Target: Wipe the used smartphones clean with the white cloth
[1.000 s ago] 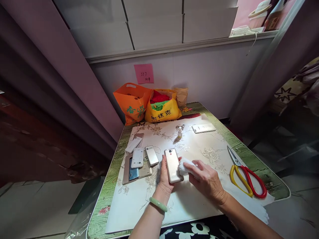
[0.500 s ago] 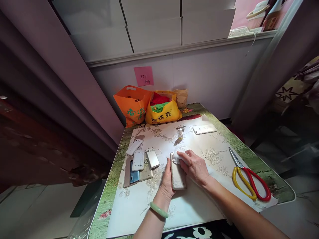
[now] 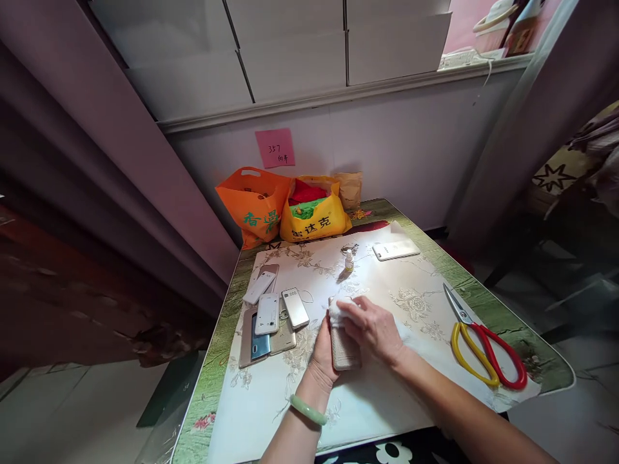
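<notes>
My left hand grips a phone by its left edge, its patterned beige back turned up. In my right hand a wad of white cloth is pinched and pressed on the upper end of that back. Part of the phone is hidden under the cloth and fingers. Beyond my hands a small bottle with a white cap stands upright. Left of my hands lies a loose pile of several phones, among them a silver phone and a white phone.
Scissors with one yellow and one red handle lie on the right of the table. Another white phone lies at the back right. An orange bag and a yellow bag stand against the wall.
My right hand has slid the cloth slightly left across the phone's upper end. My left hand keeps its hold. The view has shifted a little.
</notes>
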Tool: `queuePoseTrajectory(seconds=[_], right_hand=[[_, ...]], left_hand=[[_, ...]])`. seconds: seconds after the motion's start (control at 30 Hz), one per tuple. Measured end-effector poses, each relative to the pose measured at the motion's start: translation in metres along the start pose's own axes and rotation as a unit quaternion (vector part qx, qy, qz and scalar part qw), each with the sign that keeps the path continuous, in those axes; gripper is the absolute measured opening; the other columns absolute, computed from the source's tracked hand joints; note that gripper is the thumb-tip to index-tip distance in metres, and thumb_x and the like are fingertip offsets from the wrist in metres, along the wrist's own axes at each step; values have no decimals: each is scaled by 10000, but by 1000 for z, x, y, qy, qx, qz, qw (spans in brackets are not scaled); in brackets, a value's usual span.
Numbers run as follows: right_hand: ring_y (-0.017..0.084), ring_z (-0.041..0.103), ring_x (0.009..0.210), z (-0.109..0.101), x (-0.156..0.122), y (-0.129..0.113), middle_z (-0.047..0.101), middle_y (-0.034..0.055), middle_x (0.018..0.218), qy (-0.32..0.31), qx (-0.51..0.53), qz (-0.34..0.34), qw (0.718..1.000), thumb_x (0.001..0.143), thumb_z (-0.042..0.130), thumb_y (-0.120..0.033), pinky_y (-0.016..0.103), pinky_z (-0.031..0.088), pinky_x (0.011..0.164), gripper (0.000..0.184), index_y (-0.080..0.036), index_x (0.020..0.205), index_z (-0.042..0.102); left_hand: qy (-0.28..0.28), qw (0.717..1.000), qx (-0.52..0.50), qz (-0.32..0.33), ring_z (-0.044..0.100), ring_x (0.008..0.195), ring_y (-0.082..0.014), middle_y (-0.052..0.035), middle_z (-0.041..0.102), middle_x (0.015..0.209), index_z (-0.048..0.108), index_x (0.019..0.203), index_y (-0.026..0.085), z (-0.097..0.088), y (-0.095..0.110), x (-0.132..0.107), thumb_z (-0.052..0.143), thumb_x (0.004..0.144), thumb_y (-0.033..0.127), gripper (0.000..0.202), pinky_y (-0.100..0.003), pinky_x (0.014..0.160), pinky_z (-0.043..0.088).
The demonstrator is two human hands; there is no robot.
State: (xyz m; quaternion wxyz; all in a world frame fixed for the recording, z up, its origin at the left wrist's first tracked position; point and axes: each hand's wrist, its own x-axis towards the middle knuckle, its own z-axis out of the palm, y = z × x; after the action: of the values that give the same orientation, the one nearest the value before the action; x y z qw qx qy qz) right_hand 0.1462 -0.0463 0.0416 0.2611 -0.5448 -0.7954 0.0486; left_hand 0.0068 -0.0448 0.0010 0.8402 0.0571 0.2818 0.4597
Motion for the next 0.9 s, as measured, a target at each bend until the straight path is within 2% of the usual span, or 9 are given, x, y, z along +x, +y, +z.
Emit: queuePoseTrajectory(seconds=[0.1,0.17,0.33,0.43,0.53,0.63,0.73,0.83,0.9], right_hand=[[164,626,740,-2,18,18,684,36,1070,0,24,108,994,923,580,-251,258,395,614,359,-325,1260,678],[176,644,759,-3,22,31,703,25,1019,19,54,159,986,914,581,-282,266,419,636,339,-321,1227,703],[204,670,818,-8,12,50,730,22,926,97,118,210,966,898,556,-346,313,484,754,340,-288,1180,735],[203,680,860,-16,8,41,744,27,989,137,149,189,961,887,564,-345,323,506,804,333,-274,1165,735],[189,685,923,-27,8,20,737,34,1058,153,192,119,962,895,570,-314,303,520,856,328,-262,1183,718],[168,679,873,-33,12,2,712,32,1069,78,176,43,980,894,586,-261,266,525,793,351,-289,1223,703],[158,650,758,-33,17,-4,686,32,1006,-5,97,25,995,879,618,-232,256,502,694,380,-312,1241,702],[167,649,797,-32,10,-5,675,35,974,-27,101,11,994,887,622,-226,259,498,724,373,-304,1243,702],[168,650,837,-33,-3,-7,672,38,994,-42,134,-25,990,878,622,-217,252,498,738,387,-301,1250,693]], left_hand=[[-14,1000,9,-25,703,762,-196,-114,751,921,701,1074,114,2,0,-1,582,936,537,460,-315,710,589],[-7,1000,27,-8,698,771,-200,-136,743,974,686,1127,113,4,0,-2,559,940,574,513,-315,671,585],[17,998,39,56,636,688,-136,-92,698,872,678,1139,94,7,0,-1,663,885,571,540,-256,625,554],[9,998,33,59,590,627,-101,-29,644,762,688,1116,77,9,-1,-2,781,819,481,511,-211,548,503],[30,996,35,81,597,598,-109,-19,659,736,710,1000,109,8,-3,-2,863,736,411,429,-209,508,475],[63,990,23,125,611,582,-124,-12,691,722,703,876,149,3,-4,-1,874,706,304,287,-238,567,507],[76,990,9,115,575,515,-117,6,667,641,691,798,152,-1,-4,1,818,721,214,161,-252,559,497],[71,991,-18,110,625,580,-134,-13,696,689,703,824,150,1,-2,-1,771,753,199,110,-256,609,527],[49,994,-20,92,664,664,-154,-39,720,765,717,903,141,5,0,-5,764,785,242,163,-258,645,547]])
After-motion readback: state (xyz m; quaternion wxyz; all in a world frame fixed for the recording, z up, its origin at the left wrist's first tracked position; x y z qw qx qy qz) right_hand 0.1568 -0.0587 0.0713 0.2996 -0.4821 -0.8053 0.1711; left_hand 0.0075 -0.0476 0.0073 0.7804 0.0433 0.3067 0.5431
